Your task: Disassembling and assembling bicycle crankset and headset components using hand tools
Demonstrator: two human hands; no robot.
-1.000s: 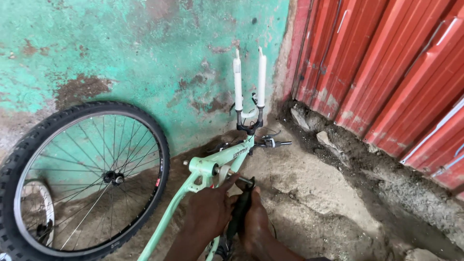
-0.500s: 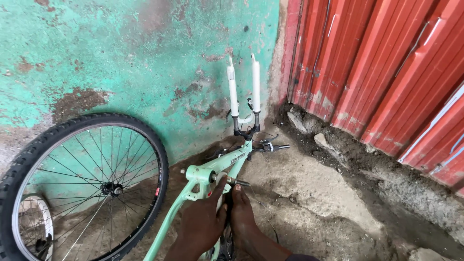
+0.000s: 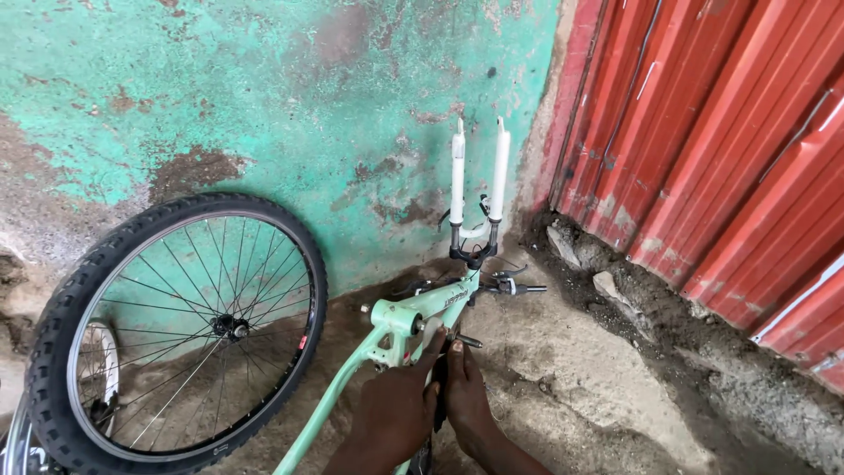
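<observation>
Mint bicycle frame [image 3: 413,321] in both clamped hands [image 3: 426,400], spoked wheel [image 3: 180,330] just beside, against wall [image 3: 264,97].

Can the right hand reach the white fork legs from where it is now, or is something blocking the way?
Probably yes. The right hand rests on the mint green frame, and the white fork legs stand upright beyond it, with only open air and the frame between them. It would need stretching forward.

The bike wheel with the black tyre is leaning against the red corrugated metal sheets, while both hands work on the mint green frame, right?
Not quite. In the head view the wheel leans against the green painted wall, left of the red sheets. Both hands, left and right, are on the mint green frame.
</observation>
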